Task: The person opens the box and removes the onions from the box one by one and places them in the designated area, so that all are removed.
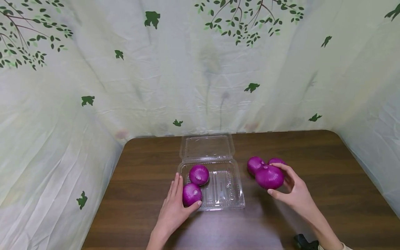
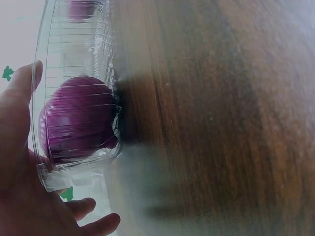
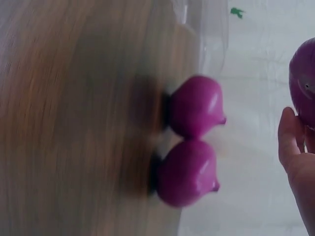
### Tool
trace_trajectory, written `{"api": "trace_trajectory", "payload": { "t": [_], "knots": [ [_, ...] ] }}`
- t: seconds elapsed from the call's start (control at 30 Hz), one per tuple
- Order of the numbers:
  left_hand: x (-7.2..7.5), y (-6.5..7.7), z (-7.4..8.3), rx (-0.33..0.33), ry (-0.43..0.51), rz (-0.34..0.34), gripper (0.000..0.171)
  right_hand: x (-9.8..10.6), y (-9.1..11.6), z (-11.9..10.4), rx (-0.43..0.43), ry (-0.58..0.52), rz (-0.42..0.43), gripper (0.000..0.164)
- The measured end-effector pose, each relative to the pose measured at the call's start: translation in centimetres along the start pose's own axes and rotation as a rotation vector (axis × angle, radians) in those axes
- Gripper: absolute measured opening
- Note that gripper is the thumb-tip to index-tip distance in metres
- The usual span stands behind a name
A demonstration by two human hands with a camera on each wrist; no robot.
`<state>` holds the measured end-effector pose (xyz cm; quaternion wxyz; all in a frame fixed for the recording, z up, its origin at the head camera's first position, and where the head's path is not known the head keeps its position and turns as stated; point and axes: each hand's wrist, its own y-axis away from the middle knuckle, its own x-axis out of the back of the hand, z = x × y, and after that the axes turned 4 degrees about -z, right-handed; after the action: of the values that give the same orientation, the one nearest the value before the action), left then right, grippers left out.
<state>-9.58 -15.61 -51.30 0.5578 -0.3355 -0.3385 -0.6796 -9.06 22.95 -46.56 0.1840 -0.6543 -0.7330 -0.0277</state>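
Observation:
A clear plastic clamshell container (image 1: 222, 205) lies on the table with its lid (image 1: 207, 147) folded back. Two purple onions sit along its left side, a rear onion (image 1: 199, 174) and a front onion (image 1: 192, 194). My left hand (image 1: 174, 212) rests at the container's front left corner, fingers straight along the side and thumb at the front rim. To the right, my right hand (image 1: 292, 192) holds another onion (image 1: 269, 177) between thumb and fingers, raised off the table in the right wrist view. Beyond it two more onions, a left one (image 1: 254, 164) and a right one (image 1: 276, 160), stand side by side.
The brown wooden table (image 1: 147, 166) has rounded far corners. A pale curtain (image 1: 187, 86) with green leaf prints hangs behind it and along both sides. Near my right wrist is a black strap or mount (image 1: 304, 242).

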Motion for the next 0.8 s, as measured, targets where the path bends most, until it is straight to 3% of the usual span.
{"api": "trace_trajectory", "payload": {
  "t": [0.53, 0.8],
  "knots": [
    [-0.1, 0.0, 0.0, 0.003, -0.006, -0.003, 0.115, 4.1, 0.7, 2.6, -0.029, 0.044, 0.085, 0.074],
    [-0.1, 0.1, 0.1, 0.0, 0.001, 0.006, 0.113, 6.0, 0.2, 3.7, -0.067, 0.104, 0.082, 0.077]
  ]
}}
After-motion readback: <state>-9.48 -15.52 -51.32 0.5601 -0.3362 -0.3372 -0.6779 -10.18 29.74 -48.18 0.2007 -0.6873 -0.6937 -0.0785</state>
